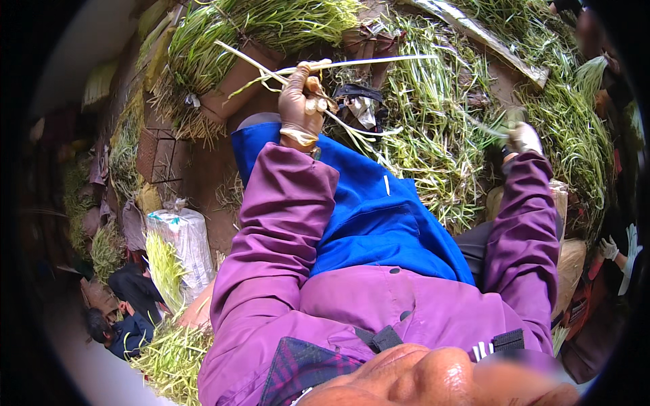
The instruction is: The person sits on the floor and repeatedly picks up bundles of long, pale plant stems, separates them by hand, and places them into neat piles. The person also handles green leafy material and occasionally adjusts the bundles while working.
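Observation:
My left hand (303, 104), in a thin tan glove, is closed around a few long pale plant stalks (376, 61) above the blue apron (365, 203). The stalks cross at the fist and stick out to both sides; a split, leafy stalk (355, 133) hangs below it. Out to the right, my right hand (525, 138), in a pale glove, is blurred beside a heap of loose green and yellowish stalks (436, 127). Blurred green-white strands show at its fingers, and whether it grips them is unclear. A short white piece of stalk (387, 185) lies on the apron.
A large bundle of green stalks (264, 25) lies at the upper left. Further left stand a metal-framed stool (157, 155) and a plastic-wrapped package (195, 243). Another person (127, 330) sits at the lower left. A co-worker's gloved hand (608, 248) shows at the right edge.

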Tool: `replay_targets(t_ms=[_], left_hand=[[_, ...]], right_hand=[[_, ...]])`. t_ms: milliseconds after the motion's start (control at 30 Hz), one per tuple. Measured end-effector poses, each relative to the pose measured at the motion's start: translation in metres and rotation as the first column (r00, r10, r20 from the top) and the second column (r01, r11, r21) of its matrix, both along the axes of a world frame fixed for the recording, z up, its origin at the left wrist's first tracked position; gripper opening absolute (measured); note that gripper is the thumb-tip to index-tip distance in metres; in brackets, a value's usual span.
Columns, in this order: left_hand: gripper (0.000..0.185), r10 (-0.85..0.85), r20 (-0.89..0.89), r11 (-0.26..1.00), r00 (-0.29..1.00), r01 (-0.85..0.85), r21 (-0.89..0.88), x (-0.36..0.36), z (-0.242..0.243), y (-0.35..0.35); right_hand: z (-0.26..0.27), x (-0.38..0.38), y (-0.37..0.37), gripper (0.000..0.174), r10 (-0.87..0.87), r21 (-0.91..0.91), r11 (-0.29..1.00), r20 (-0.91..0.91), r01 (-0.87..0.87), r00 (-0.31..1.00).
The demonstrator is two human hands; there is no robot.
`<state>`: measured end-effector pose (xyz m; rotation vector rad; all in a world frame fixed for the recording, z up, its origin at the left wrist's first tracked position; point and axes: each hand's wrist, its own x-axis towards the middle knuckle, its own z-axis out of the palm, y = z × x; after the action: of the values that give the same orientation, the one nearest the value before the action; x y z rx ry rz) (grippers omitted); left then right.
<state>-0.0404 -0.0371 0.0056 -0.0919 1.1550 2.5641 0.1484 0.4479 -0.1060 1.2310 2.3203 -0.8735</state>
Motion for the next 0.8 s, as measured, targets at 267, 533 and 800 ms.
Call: replay_targets(t_ms=[267, 533, 800], left_hand=[[0.029, -0.258, 0.075, 0.940, 0.963, 0.268, -0.209, 0.038, -0.019, 0.048], [0.051, -0.613, 0.035, 0.756, 0.790, 0.599, -0.264, 0.046, -0.032, 0.045], [0.044, -0.758, 0.060, 0.614, 0.649, 0.742, -0.271, 0.057, -0.026, 0.061]], right_hand=[[0.048, -0.065, -0.232, 0.058, -0.104, -0.656, 0.502, -0.693, -0.564, 0.713], [0.112, -0.066, -0.211, 0.027, -0.205, -0.420, 0.802, -0.862, -0.424, 0.464], [0.129, -0.045, -0.267, 0.028, 0.466, -0.096, 0.756, -0.616, -0.648, 0.635]])
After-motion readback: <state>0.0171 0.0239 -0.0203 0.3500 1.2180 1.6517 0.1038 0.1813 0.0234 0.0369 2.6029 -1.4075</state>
